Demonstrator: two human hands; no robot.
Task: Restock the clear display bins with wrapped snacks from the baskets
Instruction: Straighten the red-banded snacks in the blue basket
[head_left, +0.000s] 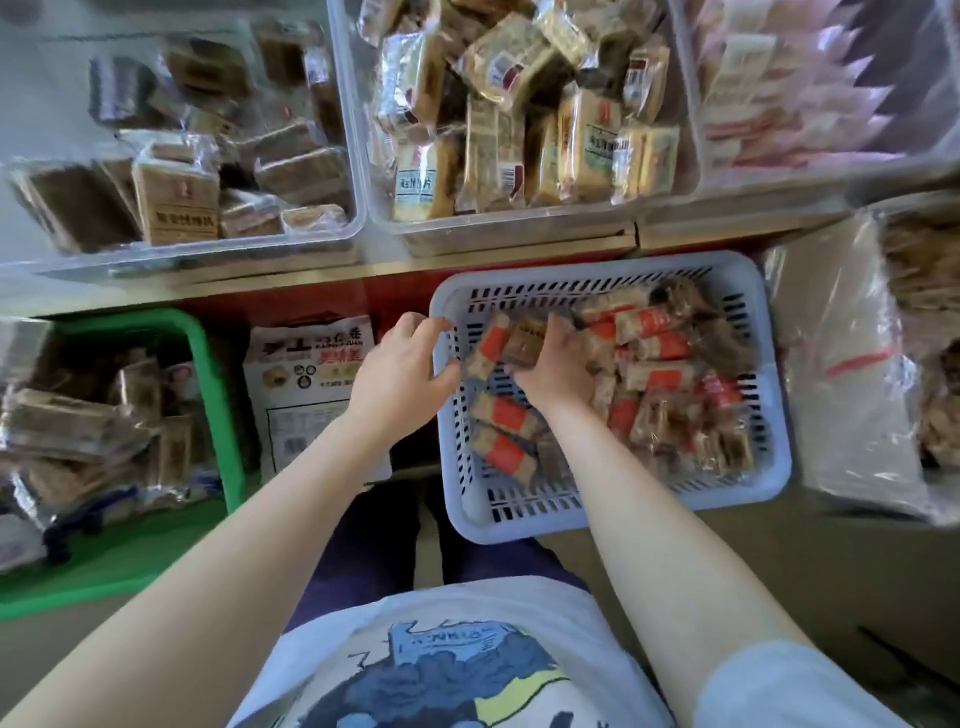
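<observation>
— Right hand (553, 364) was down in the blue basket (769, 467), fingers curled round a small bunch of orange-banded snack packs (511, 343), wasn't it?

— Yes, and the left hand (400, 364) sat at the basket's left wall, fingers bent, thumb against the end of that same bunch. Whether it truly pinched the packs or only steadied them, I could not tell.

— Where was the rest of the stock?

— More of the same packs (660, 374) lay loose in the basket, heaped toward its right side. The clear bins (363, 156) stood on the shelf above, well apart from the hands, already holding wrapped cakes.

— What looked risky?

— The bunch was several slick wrappers held at once. On the lift up to the shelf, I judged one could slide out and drop, perhaps between basket and shelf. The wrappers also differed from bin to bin, so a hasty tip could land them in the wrong one.

— And the arms?

— Both forearms reached forward and down, wrists bent over the basket's near-left corner, hands nearly touching.
</observation>
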